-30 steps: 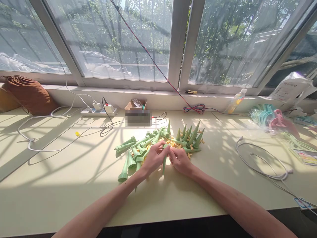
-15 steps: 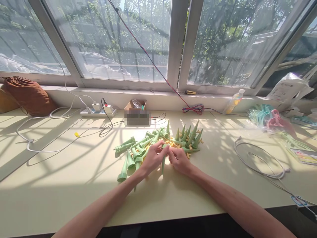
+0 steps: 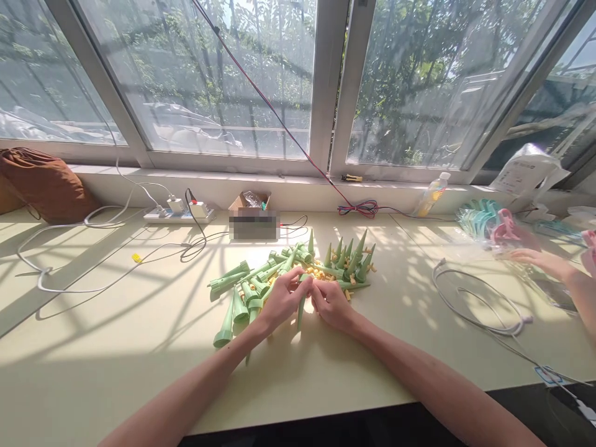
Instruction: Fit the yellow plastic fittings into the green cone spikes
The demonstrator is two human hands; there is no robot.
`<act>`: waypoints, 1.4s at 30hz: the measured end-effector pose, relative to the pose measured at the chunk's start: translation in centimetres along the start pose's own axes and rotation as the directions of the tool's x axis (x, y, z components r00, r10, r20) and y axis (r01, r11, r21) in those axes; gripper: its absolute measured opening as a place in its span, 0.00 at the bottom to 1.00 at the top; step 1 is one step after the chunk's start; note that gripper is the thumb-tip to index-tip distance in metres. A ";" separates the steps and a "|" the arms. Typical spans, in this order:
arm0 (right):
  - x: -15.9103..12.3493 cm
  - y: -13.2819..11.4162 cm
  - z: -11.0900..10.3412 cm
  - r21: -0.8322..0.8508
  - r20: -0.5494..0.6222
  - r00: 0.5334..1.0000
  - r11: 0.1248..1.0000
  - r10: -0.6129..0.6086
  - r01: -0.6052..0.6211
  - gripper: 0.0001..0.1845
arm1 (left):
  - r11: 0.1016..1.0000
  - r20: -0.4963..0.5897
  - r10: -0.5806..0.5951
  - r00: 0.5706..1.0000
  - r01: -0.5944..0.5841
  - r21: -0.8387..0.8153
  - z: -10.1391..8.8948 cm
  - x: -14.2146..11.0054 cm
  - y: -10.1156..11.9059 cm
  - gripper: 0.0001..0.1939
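Observation:
My left hand [image 3: 284,298] is closed around the wide end of a green plastic watering spike [image 3: 300,313], its tip pointing down toward me. Pressed up against it, my right hand [image 3: 332,302] is pinched shut at the same wide end; whatever lies between its fingers is hidden. Loose green spikes [image 3: 225,324] lie in a heap left of and behind my hands. Small yellow plastic valves [image 3: 321,273] are scattered just beyond my fingers. To the right, several green spikes [image 3: 356,256] stand point up, with yellow bits among them.
A co-worker's hand [image 3: 549,264] reaches in at the right, near bagged teal and pink hangers [image 3: 506,228]. A coiled grey cable [image 3: 484,304] lies right. Behind are a power strip [image 3: 179,215], small carton [image 3: 242,202], bottle [image 3: 433,194] and brown bag [image 3: 44,186].
A co-worker's hand has come in at the right edge. My view has shifted slightly, and both my hands stay together at the spike's wide end.

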State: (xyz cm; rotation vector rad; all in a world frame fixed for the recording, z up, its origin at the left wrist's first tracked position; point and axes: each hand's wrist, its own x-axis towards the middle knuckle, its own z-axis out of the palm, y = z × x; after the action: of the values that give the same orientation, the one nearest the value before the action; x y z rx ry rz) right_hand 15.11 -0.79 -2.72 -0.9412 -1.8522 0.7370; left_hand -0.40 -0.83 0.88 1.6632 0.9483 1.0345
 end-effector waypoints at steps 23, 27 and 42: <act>0.2 -0.2 0.1 0.015 0.022 1.000 1.000 0.011 -0.012 0.24 | 0.999 0.014 0.036 0.999 -0.037 0.019 -0.5 0.2 0.2 0.15; 0.2 -0.3 0.1 0.006 0.033 0.999 1.000 0.018 -0.019 0.25 | 0.998 0.007 0.047 0.999 -0.048 0.039 -0.6 0.3 0.0 0.15; 0.2 -0.6 0.0 0.021 0.015 1.000 1.000 -0.001 0.000 0.26 | 0.998 0.005 0.057 0.998 -0.057 0.033 -0.2 0.1 0.2 0.14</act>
State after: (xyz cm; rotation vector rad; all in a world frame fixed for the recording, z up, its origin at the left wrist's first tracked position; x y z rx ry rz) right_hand 14.84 -0.94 -2.15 -0.9242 -1.8540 0.7637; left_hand -0.49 -0.71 1.13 1.7281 0.9245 1.0584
